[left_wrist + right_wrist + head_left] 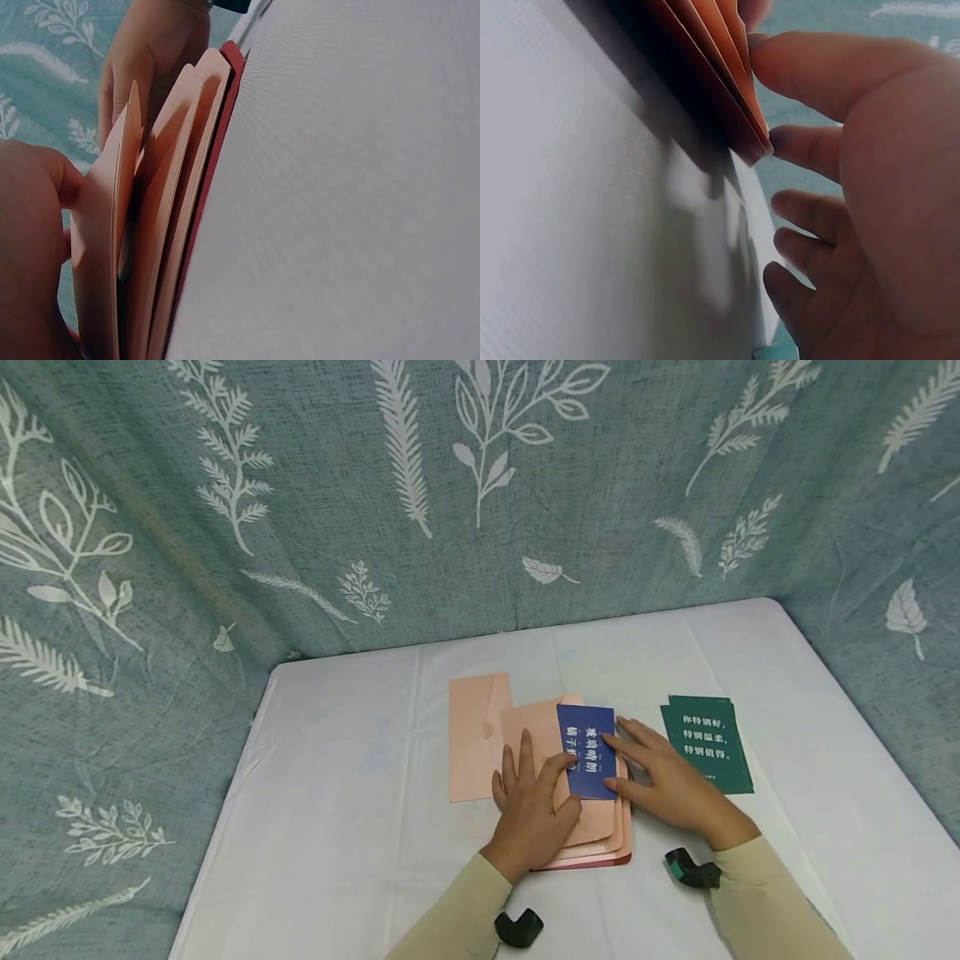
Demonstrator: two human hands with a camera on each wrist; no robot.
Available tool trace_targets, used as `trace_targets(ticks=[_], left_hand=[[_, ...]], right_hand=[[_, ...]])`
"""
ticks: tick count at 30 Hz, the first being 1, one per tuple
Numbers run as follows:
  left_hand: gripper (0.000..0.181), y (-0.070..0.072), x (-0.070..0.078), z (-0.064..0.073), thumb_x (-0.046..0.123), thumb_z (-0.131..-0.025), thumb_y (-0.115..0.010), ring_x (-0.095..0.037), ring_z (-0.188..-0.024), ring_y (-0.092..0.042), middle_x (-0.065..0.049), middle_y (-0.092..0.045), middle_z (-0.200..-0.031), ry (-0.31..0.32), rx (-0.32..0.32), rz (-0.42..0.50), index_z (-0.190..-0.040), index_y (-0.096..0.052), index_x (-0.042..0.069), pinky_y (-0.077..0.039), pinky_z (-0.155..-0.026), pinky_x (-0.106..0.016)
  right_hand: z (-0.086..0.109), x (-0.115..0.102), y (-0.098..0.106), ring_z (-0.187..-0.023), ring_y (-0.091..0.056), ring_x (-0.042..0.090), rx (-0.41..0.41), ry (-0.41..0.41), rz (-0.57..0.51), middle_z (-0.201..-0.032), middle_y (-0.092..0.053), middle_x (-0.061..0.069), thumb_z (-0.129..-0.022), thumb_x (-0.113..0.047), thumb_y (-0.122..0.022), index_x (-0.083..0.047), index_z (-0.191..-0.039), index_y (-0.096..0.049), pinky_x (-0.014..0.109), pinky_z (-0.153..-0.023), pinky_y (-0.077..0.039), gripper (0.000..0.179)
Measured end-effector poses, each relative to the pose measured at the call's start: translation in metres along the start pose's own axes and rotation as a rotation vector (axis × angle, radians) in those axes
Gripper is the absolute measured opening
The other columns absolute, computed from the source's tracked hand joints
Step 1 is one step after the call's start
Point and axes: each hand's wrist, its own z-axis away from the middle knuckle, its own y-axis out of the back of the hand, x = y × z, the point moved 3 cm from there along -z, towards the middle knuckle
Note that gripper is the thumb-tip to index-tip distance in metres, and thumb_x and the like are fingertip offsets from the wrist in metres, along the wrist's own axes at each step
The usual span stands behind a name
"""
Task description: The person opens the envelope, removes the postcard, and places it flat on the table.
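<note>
A blue card (596, 727) with white characters lies over the right part of the top pink envelope (532, 718). Beneath it is a stack of pink envelopes (176, 127), with a dark red edge (217, 142) at the bottom. My left hand (531, 814) rests on the top envelope with fingers spread; its index fingertip touches the blue card. At the card's right edge, the thumb and index fingertip of my right hand (667, 781) touch it, the other fingers extended. Whether part of the card is inside the envelope I cannot tell.
Another pink envelope (468, 743) lies flat left of the stack. Dark green cards (708, 756) with white characters are piled to the right. Black wrist devices (517, 928) show at both cuffs. A leaf-patterned curtain (315, 510) surrounds the white-covered table (330, 793).
</note>
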Motion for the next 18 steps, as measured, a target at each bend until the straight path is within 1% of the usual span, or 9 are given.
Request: trace_targets(ticks=[3,8,13,15,18], left_hand=[[0.056,-0.0003,-0.0003,0.0,0.033,-0.096,-0.057,-0.05,-0.161,0.008,-0.018,-0.001,-0.18,0.001,-0.001,0.005,-0.151,-0.059,0.028,0.002,-0.116,-0.08],[0.057,-0.0002,-0.0003,0.0006,0.033,-0.096,-0.057,-0.05,-0.161,0.008,-0.018,0.0,-0.18,0.004,-0.005,0.009,-0.152,-0.059,0.028,0.003,-0.116,-0.079],[0.057,-0.0003,-0.001,0.0008,0.034,-0.096,-0.057,-0.05,-0.161,0.008,-0.018,-0.001,-0.181,0.008,-0.002,0.009,-0.153,-0.059,0.028,0.002,-0.116,-0.08],[0.057,-0.0005,-0.0013,0.0007,0.034,-0.096,-0.057,-0.05,-0.161,0.008,-0.018,-0.001,-0.181,0.009,0.0,0.008,-0.153,-0.059,0.028,0.002,-0.116,-0.08],[0.057,-0.0006,-0.0018,0.0006,0.034,-0.096,-0.057,-0.05,-0.161,0.007,-0.017,-0.001,-0.181,0.01,0.006,0.008,-0.152,-0.059,0.029,0.002,-0.116,-0.08]], right_hand=[[0.0001,0.0006,0.0013,-0.16,-0.022,0.048,0.0,0.002,-0.013,-0.175,-0.031,0.017,-0.102,-0.04,-0.077,-0.01,-0.16,-0.056,0.072,-0.116,-0.032,0.069],[0.0007,0.0011,0.0022,-0.158,-0.025,0.05,0.01,0.023,-0.04,-0.174,-0.031,0.019,-0.103,-0.04,-0.076,-0.008,-0.16,-0.056,0.074,-0.115,-0.031,0.069],[0.001,0.0001,0.0045,-0.158,-0.027,0.049,0.025,0.024,-0.095,-0.174,-0.031,0.017,-0.104,-0.041,-0.075,-0.01,-0.163,-0.051,0.075,-0.115,-0.031,0.071],[0.001,-0.0014,0.0064,-0.157,-0.029,0.048,0.041,0.031,-0.148,-0.174,-0.033,0.017,-0.105,-0.038,-0.075,-0.011,-0.165,-0.048,0.073,-0.115,-0.033,0.071],[0.0006,-0.0035,0.0094,-0.153,-0.037,0.048,0.078,0.042,-0.275,-0.171,-0.037,0.02,-0.107,-0.029,-0.073,-0.008,-0.167,-0.043,0.068,-0.113,-0.039,0.07]])
